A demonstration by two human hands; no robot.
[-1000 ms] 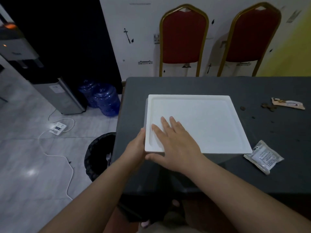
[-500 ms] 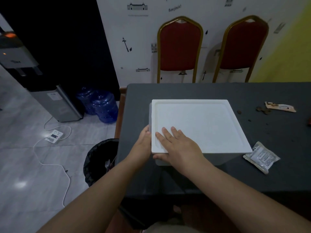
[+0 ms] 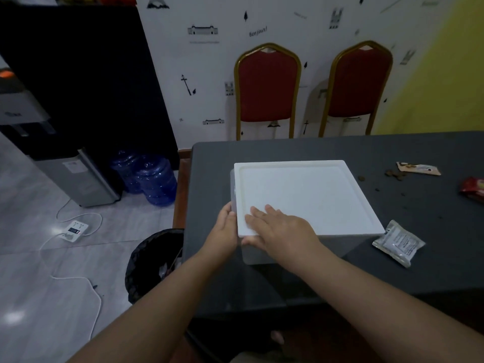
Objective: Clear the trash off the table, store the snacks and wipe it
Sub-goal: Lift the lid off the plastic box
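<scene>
Below the counter's left end stands a black-lined trash bin [image 3: 154, 263] on the floor, with what looks like a plastic fork inside — the likely home for the rubbish.

On the dark counter [image 3: 327, 279] near its left edge sits a translucent storage box [image 3: 255, 255] with a white lid [image 3: 309, 195] resting on it. The lid is square, flat in the middle with a raised border, and sits slightly askew, so the box wall shows past it at the left and front. The left hand [image 3: 225, 226] curls against the left side at the front corner; its grip touches the lid's edge and the box wall, though how firmly it clamps I cannot tell. The right hand [image 3: 282, 231] lies flat on the lid's near-left corner, fingers spread, thumb tucked under the front rim — pressing or steadying rather than closed around anything. I judge the lid light, stiff and smooth, best taken by its rim at a corner; the box probably slides easily on the counter, so one hand should brace it.

Further right, just beside the lid's front-right corner, lies a silver sachet [image 3: 398, 243], soft and crinkly, easy to pinch. Beyond it are brown crumbs [image 3: 395, 174] and a torn wrapper [image 3: 419, 169], then a red snack packet [image 3: 474, 188] at the frame's edge.
</scene>
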